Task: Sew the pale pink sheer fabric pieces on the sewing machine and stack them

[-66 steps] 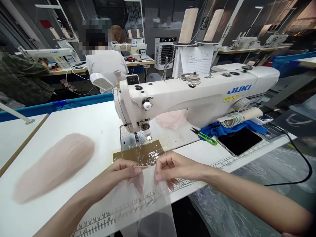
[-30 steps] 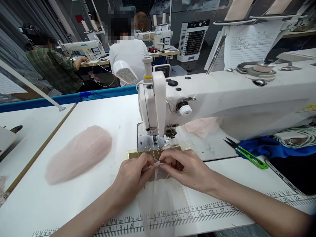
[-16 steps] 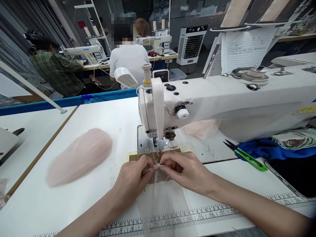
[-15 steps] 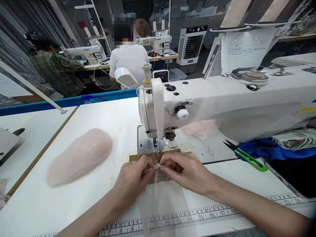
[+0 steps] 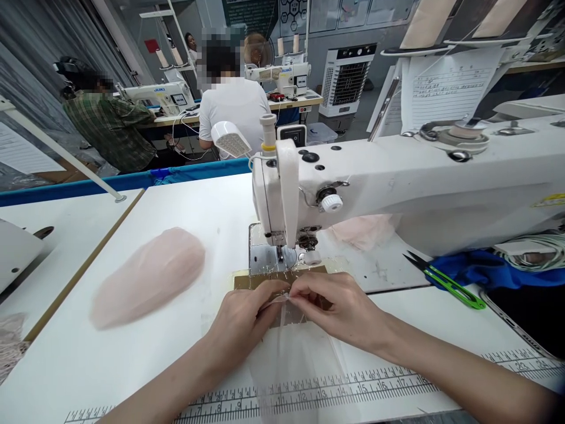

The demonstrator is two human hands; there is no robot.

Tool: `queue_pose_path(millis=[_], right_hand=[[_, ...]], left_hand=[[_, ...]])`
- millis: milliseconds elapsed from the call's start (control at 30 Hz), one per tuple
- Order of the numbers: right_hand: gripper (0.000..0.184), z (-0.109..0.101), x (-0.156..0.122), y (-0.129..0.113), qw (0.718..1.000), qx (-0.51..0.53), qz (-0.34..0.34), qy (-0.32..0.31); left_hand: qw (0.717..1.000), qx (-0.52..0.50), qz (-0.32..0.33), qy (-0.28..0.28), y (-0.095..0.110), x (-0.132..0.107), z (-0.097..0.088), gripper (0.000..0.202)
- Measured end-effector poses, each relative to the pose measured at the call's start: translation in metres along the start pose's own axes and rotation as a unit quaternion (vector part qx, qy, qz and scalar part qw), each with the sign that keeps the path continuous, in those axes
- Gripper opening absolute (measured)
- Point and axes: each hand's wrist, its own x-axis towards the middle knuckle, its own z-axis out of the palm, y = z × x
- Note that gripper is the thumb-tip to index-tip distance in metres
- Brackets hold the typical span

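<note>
My left hand (image 5: 241, 321) and my right hand (image 5: 339, 309) meet just in front of the white sewing machine (image 5: 397, 182). Both pinch the top edge of a sheer, pale piece of mesh fabric (image 5: 291, 365) that trails toward me over the table's printed ruler (image 5: 353, 386). The pinched edge lies over a brown taped patch (image 5: 265, 280), a short way in front of the presser foot (image 5: 281, 254).
A pile of pale pink mesh pieces (image 5: 148, 277) lies left on the white table (image 5: 88, 353). More pink fabric (image 5: 362, 229) sits behind the machine arm. Green thread snips (image 5: 450, 282) and a blue cloth (image 5: 481, 274) are at right. Other people sit at machines beyond the blue divider (image 5: 132, 179).
Earlier my hands held the fabric edge nearer the table's front; they have moved it forward onto the taped patch by the presser foot. Over the last half second they hardly shifted.
</note>
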Motion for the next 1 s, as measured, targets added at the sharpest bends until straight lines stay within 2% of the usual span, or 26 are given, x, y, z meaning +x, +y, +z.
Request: queue_pose_path(millis=[67, 267, 433, 667, 800, 1000], right_hand=[[0.01, -0.0002, -0.0001, 0.0003, 1.0, 0.005, -0.001, -0.006], [0.006, 0.0, -0.0004, -0.0003, 0.999, 0.028, 0.034, -0.03], [0.005, 0.0007, -0.0014, -0.0009, 0.999, 0.032, 0.028, -0.033], [0.008, 0.0012, -0.0022, 0.0016, 0.999, 0.035, -0.021, -0.034], [0.013, 0.0017, -0.0036, 0.0021, 0.999, 0.021, -0.032, -0.037], [0.014, 0.0013, -0.0019, 0.0019, 0.996, 0.001, -0.091, 0.007]], left_hand=[[1.0, -0.008, 0.013, -0.01, 0.0009, 0.0006, -0.0009, 0.019], [0.996, 0.035, 0.057, 0.057, -0.0008, 0.0002, -0.0009, 0.015], [0.991, 0.042, 0.098, 0.086, -0.0011, 0.0017, -0.0015, 0.01], [0.98, 0.064, 0.142, 0.121, 0.0003, 0.0044, -0.0016, 0.01], [0.978, 0.076, 0.142, 0.132, 0.0033, 0.0048, -0.0035, 0.01], [0.979, 0.071, 0.144, 0.126, 0.0027, 0.0038, -0.0065, 0.006]])
